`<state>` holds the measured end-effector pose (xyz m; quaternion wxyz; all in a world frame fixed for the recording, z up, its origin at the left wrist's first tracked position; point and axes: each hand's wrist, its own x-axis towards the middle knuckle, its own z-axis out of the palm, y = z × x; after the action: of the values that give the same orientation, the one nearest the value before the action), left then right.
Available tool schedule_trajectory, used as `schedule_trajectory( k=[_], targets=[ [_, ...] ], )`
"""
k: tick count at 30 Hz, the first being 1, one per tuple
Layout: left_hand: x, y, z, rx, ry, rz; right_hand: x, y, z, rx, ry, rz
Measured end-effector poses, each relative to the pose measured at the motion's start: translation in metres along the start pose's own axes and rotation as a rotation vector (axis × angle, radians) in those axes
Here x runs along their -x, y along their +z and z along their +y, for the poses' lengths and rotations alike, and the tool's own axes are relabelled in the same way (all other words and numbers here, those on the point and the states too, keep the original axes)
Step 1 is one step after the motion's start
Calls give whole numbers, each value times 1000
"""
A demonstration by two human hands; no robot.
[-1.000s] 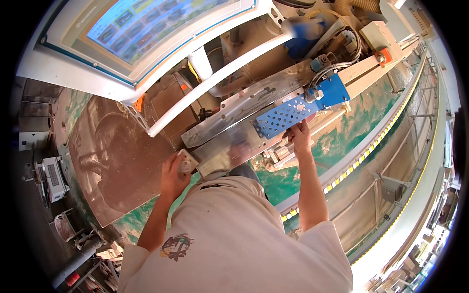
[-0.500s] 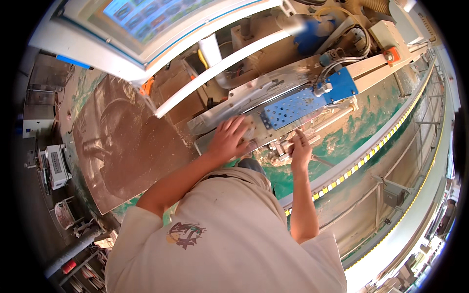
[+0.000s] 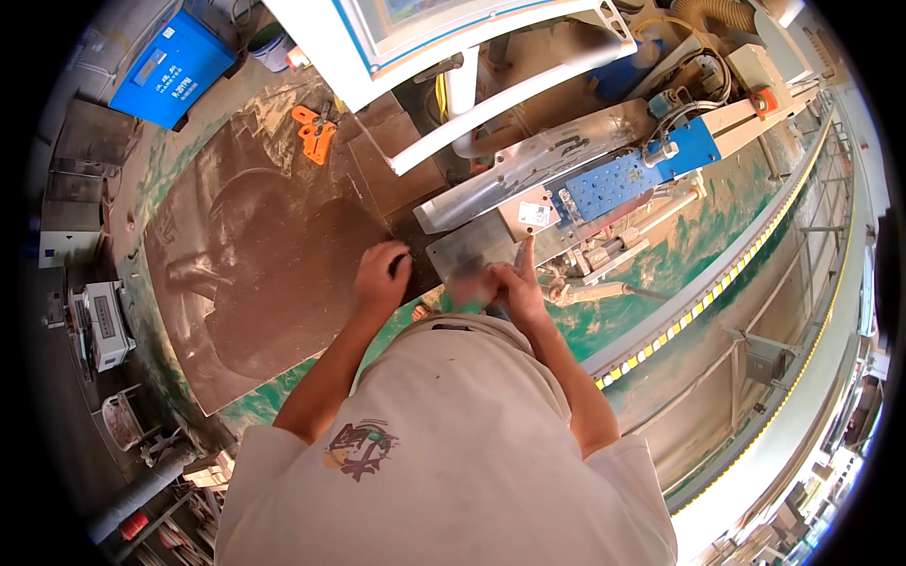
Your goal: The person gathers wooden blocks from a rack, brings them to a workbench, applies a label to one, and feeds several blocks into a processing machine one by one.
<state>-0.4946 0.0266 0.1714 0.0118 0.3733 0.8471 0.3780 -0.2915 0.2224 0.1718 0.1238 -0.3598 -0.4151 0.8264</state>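
Note:
My left hand hovers over the dark brown board, fingers loosely curled, thumb apart from the index finger; nothing shows in it. My right hand is at the near edge of a flat metal plate. Its index finger points away from me, the tip at the edge of a tan piece with a white label. The other fingers are folded in, and what they may hold is hidden. Beside them a small patch is blurred. Past the tan piece runs a blue perforated plate on the machine.
A white-framed screen overhangs the far side, with a white bar below. An orange tool lies at the board's far edge. A blue box stands at far left. A rail with a yellow-white strip curves along the right.
My left hand has come off the machine plate toward the left and curled. My right hand has moved left, from the mechanism to the plate. The view has shifted, showing the blue box and orange tool.

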Motion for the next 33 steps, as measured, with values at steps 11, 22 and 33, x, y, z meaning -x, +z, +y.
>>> schedule_trajectory(
  k=[11, 22, 33],
  targets=[
    [71, -86, -40, -177, -342, -470, -3, 12, -1, 1, -16, 92],
    [68, -78, -48, -203, -354, -483, -8, 6, 5, 3, -39, 37],
    [53, -78, -40, -203, -387, -551, -20, -20, 0, -31, -98, 39]
  ],
)
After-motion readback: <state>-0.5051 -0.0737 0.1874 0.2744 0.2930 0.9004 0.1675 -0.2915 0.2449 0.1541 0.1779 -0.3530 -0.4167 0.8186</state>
